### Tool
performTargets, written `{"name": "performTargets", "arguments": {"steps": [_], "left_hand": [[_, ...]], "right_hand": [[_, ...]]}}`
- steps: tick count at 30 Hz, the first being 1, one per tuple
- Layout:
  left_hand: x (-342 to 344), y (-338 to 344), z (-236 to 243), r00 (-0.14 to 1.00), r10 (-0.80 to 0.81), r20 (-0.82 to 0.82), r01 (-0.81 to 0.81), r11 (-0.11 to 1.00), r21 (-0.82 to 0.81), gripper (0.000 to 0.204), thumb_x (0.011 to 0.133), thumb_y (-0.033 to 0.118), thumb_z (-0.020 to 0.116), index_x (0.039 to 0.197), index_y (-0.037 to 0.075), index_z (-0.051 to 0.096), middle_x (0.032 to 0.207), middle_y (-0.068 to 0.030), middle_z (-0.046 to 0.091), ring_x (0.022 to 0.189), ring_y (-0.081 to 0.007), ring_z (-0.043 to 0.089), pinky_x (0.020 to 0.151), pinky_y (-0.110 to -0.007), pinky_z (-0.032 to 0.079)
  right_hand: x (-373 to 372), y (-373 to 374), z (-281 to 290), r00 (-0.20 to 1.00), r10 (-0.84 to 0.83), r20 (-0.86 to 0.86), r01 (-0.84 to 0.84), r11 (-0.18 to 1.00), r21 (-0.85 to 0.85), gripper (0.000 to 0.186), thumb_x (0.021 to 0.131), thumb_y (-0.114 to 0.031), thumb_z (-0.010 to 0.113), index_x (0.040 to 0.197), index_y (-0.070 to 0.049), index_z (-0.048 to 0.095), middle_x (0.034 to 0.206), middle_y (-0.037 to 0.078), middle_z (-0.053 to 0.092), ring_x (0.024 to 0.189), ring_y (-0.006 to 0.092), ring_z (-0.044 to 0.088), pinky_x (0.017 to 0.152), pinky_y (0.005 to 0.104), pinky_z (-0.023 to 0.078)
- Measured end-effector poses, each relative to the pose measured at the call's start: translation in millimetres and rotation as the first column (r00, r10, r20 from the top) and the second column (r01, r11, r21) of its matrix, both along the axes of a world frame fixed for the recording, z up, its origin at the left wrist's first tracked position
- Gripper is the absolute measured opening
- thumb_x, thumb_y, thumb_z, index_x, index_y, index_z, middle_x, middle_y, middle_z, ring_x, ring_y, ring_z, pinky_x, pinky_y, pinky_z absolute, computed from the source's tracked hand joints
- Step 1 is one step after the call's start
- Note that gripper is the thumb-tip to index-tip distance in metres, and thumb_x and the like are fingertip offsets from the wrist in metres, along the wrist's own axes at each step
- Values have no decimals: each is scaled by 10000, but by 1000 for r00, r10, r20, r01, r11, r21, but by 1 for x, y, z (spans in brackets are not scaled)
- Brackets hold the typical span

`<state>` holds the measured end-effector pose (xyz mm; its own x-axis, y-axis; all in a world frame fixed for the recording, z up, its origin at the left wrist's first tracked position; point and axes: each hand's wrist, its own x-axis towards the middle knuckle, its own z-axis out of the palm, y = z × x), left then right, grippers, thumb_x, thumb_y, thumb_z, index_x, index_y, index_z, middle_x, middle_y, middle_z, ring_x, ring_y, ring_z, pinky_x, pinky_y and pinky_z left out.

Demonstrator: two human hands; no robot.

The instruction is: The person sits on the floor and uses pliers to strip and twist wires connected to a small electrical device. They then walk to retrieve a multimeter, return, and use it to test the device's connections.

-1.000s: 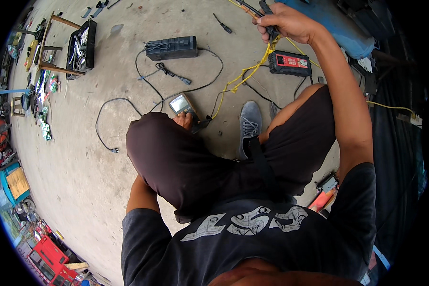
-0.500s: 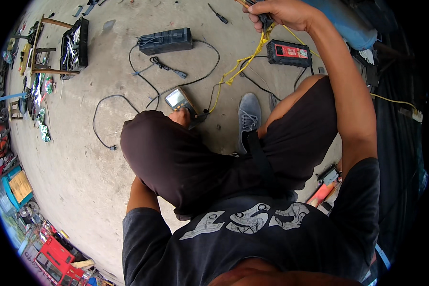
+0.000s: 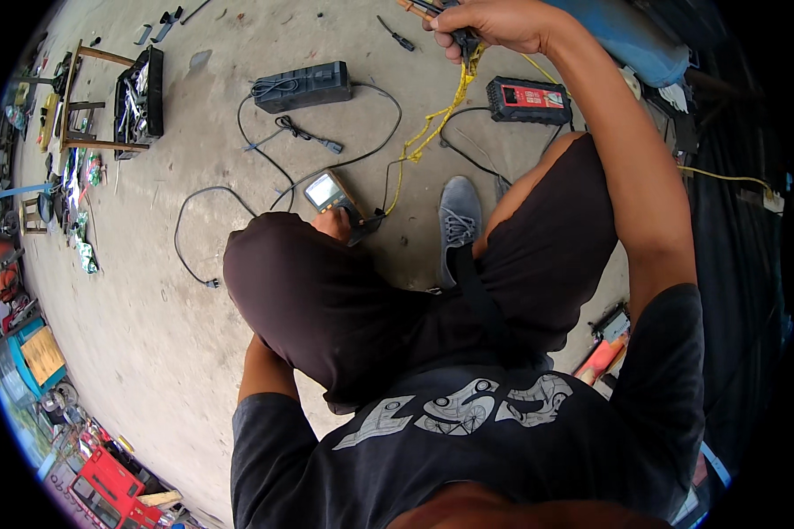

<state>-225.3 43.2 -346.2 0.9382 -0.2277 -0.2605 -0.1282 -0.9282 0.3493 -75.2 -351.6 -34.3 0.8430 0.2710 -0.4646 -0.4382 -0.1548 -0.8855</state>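
- two bare hands are working well apart, one near and left, one far and right, over a concrete floor.
- the left hand is touching the near part of a handheld meter; the dark-clothed left knee is hiding much of that hand, so i cannot tell whether its grip is closing around anything.
- the meter is lying just beyond that knee, its pale screen facing up and glowing.
- the right hand is clenching its grip around a dark bundle, with thin rods poking out toward the left.
- a knotted yellow cord is hanging below the bundle and running back near the meter.
- a black and red box is sitting right of the cord.
- a long black box is resting farther off than the meter, with a black connector lying between them.
- a plug is lying left of the knee.
- a grey shoe is standing right of the meter.
- a black tray is holding metal tools at the far left.
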Motion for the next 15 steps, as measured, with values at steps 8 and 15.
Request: {"name": "performTargets", "arguments": {"steps": [8, 15], "left_hand": [[-18, 22, 2, 999, -36, -4, 35, 986, -161, 231, 909, 248, 610, 880, 19, 593, 800, -260, 645, 775, -480, 616, 673, -526, 487], [-41, 33, 9, 990, 70, 119, -32, 956, -293, 178, 883, 210, 652, 940, 47, 606, 900, -199, 656, 816, -420, 636, 678, -475, 500]], "right_hand": [[4, 2, -7, 1000, 13, -2, -13, 1000, 14, 140, 890, -83, 613, 872, 52, 641, 783, 117, 651, 707, 224, 656, 672, 362, 544], [4, 6, -6, 1000, 21, 16, -21, 1000, 23, 129, 891, -83, 613, 884, 41, 643, 791, 113, 651, 706, 226, 653, 671, 367, 546]]}}
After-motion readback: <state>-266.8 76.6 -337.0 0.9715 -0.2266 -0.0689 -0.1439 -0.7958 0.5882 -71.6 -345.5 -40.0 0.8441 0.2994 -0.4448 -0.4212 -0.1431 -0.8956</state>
